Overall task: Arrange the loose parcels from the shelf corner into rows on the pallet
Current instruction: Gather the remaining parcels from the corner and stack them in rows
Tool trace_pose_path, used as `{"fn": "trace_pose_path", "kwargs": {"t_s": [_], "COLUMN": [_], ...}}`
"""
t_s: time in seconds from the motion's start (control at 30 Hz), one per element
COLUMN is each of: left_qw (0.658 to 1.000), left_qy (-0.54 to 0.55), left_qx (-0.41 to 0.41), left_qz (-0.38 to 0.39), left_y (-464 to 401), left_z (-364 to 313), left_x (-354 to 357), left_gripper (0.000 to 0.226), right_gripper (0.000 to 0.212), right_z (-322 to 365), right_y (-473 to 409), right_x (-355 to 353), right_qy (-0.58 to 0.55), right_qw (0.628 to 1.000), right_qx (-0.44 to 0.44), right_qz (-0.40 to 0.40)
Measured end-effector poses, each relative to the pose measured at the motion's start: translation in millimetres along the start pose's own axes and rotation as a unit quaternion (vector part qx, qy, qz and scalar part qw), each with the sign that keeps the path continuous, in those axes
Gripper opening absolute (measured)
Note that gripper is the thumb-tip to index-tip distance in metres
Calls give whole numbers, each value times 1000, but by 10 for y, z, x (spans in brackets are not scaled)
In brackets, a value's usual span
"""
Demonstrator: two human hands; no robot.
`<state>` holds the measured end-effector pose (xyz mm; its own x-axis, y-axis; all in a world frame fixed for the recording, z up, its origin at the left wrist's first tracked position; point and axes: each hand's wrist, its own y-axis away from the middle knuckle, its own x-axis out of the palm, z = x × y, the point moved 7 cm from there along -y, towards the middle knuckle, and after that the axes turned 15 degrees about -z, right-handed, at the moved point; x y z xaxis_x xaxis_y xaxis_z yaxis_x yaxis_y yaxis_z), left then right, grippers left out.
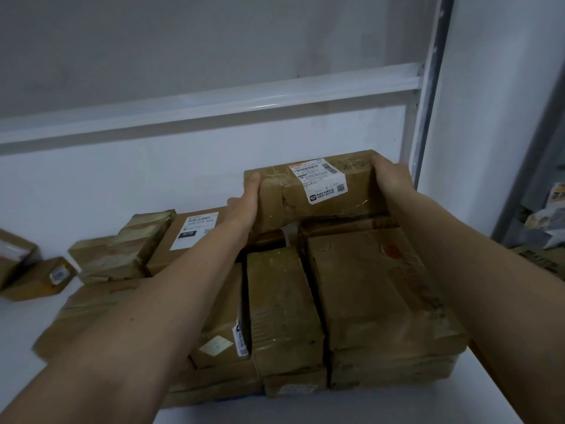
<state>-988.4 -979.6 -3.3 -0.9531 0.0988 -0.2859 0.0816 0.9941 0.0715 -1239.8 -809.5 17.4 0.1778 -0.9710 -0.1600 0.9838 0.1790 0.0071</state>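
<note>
A brown taped cardboard parcel (318, 191) with a white shipping label sits at the back of the stack, raised above the parcels under it. My left hand (244, 203) grips its left end with the thumb on the front face. My right hand (393, 179) grips its right end, fingers curled over the top corner. Below and in front lie several brown parcels packed side by side, among them a narrow one (281, 307) in the middle and a wide flat one (376, 289) on the right. The surface under the stack is hidden.
A labelled parcel (195, 237) and a crumpled taped one (122, 252) lie left of the stack. Two small boxes (33, 276) sit at the far left on the white shelf surface (18, 332). A metal shelf upright (428, 117) rises at the right, with more parcels (547, 221) beyond it.
</note>
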Motion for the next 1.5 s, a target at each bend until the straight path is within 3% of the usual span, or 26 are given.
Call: {"fn": "trace_pose_path", "kwargs": {"t_s": [0.07,0.17,0.3,0.37,0.47,0.57,0.77,1.0,1.13,1.27,1.5], "left_qw": [1000,999,991,985,977,979,973,970,964,931,856], "left_qy": [-17,-25,-64,-93,-128,-131,-174,-179,-185,-260,-446], "left_qx": [9,47,106,130,146,131,149,159,189,257,251], "left_qz": [2,-10,-52,-68,-84,-83,-9,26,30,-16,-68], "left_y": [14,-8,-81,-94,-131,-156,-160,-170,-89,-97,-300], "left_z": [-51,-121,-169,-182,-168,-88,39,73,27,25,445], "left_x": [-40,-120,-326,-454,-635,-792,-970,-1075,-1237,-1777,-3300], "left_gripper": [116,95,75,67,52,46,29,27,41,32,32], "right_gripper": [68,58,54,55,55,51,47,48,39,31,31], "right_z": [105,383,717,805,854,845,832,819,923,977,921], "right_y": [22,202,673,866,1093,1310,1616,1808,2118,2777,4259], "right_x": [-47,-59,149,320,531,616,784,831,1043,1564,2586], "right_qy": [41,122,232,273,285,263,336,324,257,224,248], "right_qw": [997,967,878,840,825,835,815,833,834,789,681], "right_qx": [-57,-204,-404,-460,-485,-483,-470,-444,-479,-536,-578], "right_qz": [-43,-96,-107,-92,-55,-26,49,63,93,200,374]}}
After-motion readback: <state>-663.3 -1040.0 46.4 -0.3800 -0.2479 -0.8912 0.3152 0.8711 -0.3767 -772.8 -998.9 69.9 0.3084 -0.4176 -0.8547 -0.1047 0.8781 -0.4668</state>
